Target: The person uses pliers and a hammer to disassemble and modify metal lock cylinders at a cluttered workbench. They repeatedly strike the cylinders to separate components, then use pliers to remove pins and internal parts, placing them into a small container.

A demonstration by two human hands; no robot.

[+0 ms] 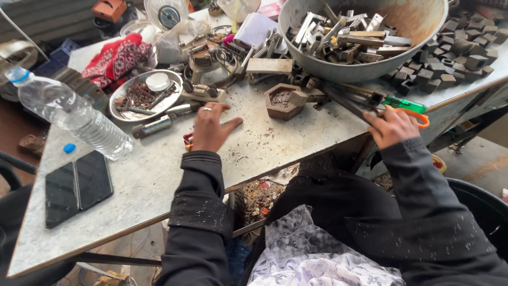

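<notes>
Scissors [407, 114] with orange handles sit at the right edge of the worktable [159, 180], my right hand [392, 128] closed through their loops; my fingers cover most of the handles, and the dark blades run up-left toward the big metal basin [365, 71]. A green-handled tool [405, 103] lies just beyond them, its tip lost among scrap. My left hand [210, 128] rests flat near the table's middle, fingers loosely spread, a ring on one finger; it hides most of a small red thing [188, 140] at its left side, which I cannot make out. Bare tabletop runs from that hand to the near edge and between both hands. Far left, one clear water bottle [69, 114] lies tilted, its blue cap [69, 148] beside it, and two dark phones [76, 191] lie side by side close to the left edge. One hexagonal block [283, 101] sits beyond my left hand, one round metal dish [145, 95] of rusty bits farther left. Dark square blocks [455, 53] heap at far right, too many to count, partly cut off.
</notes>
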